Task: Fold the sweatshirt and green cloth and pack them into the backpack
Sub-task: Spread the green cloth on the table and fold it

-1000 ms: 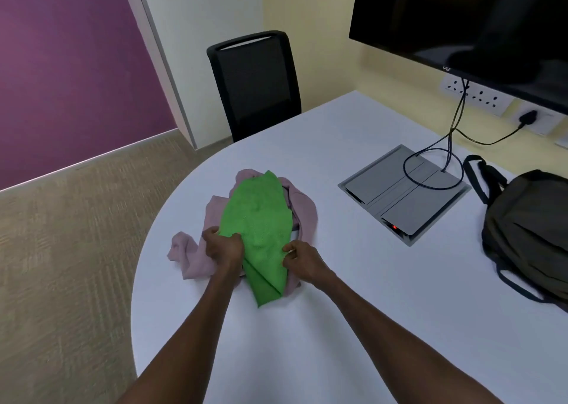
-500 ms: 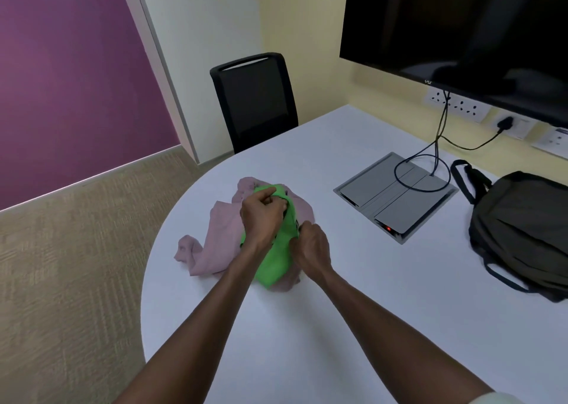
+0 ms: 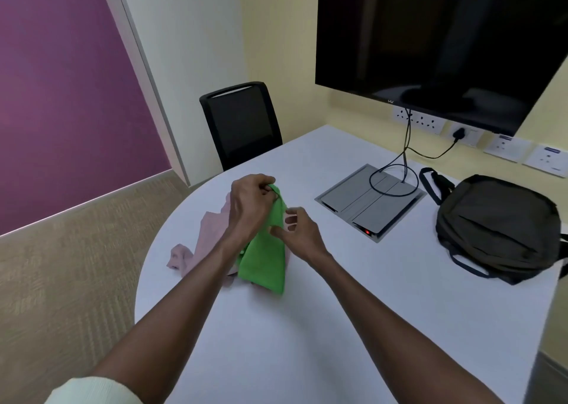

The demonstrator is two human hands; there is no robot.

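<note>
Since a second ago: green cloth [image 3: 264, 259] lifted off the heap, no longer lying spread flat; now hanging in a long narrow drape from above. Left hand [image 3: 250, 202] raised from the near edge to the cloth's top, grip closed around the upper corner, fingers curled and pinching the fabric. Right hand [image 3: 296, 230] up off the tabletop [image 3: 353, 311] too, at the cloth's right edge about midway down, thumb seemingly against the fabric, fingers loosely spread; cannot tell whether actually pinching or only touching.

Just behind and left of the cloth: pink sweatshirt [image 3: 201, 239], crumpled in a loose heap on the tabletop, one end trailing toward the rounded edge, lower tip of the cloth resting on or just in front of it. Not folded at all.

Farther right, well apart from both garments: dark backpack [image 3: 498, 228] lying flat near the wall, straps loose; looks closed, though zip state too small to tell. Between hands and backpack: grey cable box [image 3: 370, 200] set into the tabletop, black cables looping onto it. Beyond: black chair [image 3: 242, 123] and wall-mounted screen [image 3: 439, 40].

Judged progress: very early. Cloth fold just begun, perhaps gathered lengthwise once. Left to do: finishing the cloth, folding the sweatshirt, opening the backpack, packing both.
</note>
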